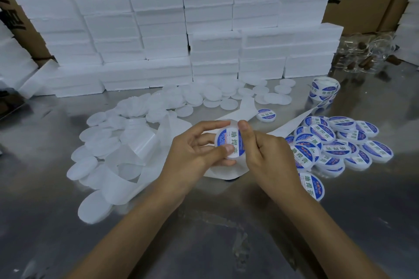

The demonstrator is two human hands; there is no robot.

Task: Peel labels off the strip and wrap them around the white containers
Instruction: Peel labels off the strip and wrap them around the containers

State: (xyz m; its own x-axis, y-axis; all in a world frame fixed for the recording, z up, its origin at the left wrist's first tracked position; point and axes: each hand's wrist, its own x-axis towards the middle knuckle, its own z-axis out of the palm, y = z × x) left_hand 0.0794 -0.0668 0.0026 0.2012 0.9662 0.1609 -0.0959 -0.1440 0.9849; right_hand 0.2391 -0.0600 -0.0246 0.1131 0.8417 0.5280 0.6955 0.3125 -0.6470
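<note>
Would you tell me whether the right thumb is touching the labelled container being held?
Touching: the head view shows the right hand's thumb pressed on the container's label.

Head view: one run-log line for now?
left hand: holds round white plastic container | right hand: thumb pressing blue-white label | stage: labelling

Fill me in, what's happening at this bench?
A person is labelling small round white containers by hand. The left hand grips one container while the right hand presses a blue-and-white label onto its top with the thumb. Finished labelled containers pile up to the right, unlabelled white ones lie to the left, spent backing strip curls across the metal table, and a label roll sits behind.
</note>
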